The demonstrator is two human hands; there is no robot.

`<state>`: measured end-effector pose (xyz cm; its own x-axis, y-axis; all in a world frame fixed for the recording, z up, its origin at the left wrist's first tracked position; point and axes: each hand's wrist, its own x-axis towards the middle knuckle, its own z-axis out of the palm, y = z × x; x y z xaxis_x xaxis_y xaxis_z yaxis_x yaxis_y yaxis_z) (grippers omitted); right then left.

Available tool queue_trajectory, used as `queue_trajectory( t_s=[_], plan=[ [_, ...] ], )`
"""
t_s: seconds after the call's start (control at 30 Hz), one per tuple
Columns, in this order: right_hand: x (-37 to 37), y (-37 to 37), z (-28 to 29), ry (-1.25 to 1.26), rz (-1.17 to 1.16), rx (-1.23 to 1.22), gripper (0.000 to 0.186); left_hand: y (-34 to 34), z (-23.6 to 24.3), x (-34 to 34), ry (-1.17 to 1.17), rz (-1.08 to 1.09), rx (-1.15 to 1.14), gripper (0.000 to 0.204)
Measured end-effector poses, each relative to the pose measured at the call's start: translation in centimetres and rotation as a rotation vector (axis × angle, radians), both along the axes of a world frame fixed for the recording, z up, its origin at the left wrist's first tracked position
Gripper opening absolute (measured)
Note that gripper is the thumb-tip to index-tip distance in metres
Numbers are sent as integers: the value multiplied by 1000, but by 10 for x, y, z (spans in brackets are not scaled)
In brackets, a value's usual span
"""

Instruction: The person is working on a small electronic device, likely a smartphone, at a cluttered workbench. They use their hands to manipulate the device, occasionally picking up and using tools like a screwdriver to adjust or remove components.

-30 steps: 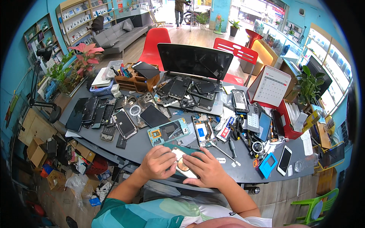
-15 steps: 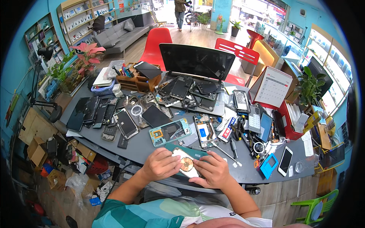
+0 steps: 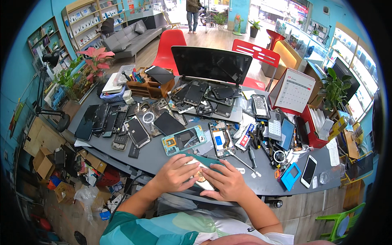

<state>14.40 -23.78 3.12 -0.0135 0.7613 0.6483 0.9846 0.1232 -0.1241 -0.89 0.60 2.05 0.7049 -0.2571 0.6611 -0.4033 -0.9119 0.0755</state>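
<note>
Both hands hold an opened phone (image 3: 204, 185) at the desk's front edge; it has a pale body and a round copper coil, now partly covered by fingers. My left hand (image 3: 176, 173) is closed on its left end. My right hand (image 3: 226, 180) grips the right side, with fingers laid across the coil. Just beyond them lies a dark green sheet (image 3: 212, 162). Behind that are a light-blue phone frame (image 3: 200, 139) and an opened phone with a white battery (image 3: 219, 141). A thin white-tipped tool (image 3: 243, 163) lies to the right.
A laptop (image 3: 212, 65) stands at the back, phone parts piled on its keyboard. Dark phone screens (image 3: 85, 122) crowd the left. To the right are a grey screwdriver (image 3: 252, 158), a blue tray (image 3: 291, 176), a white phone (image 3: 309, 171) and a desk calendar (image 3: 292, 90).
My right hand's fingers have moved left over the coil, hiding more of it. My left hand has shifted slightly right along the phone. The view has shifted slightly.
</note>
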Motion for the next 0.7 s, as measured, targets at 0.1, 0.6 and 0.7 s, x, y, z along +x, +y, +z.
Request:
queue_trajectory(
  t_s=[0.1,0.6,0.7],
  plan=[
    [0,-4,-7,0,-23,36,67,6,2,-8,11,-4,7,30],
    [2,-2,-4,46,5,101,62,5,17,12,352,154,-353,23],
    [3,-3,-3,44,11,98,62,10,20,20,461,204,-437,30]
  ],
)
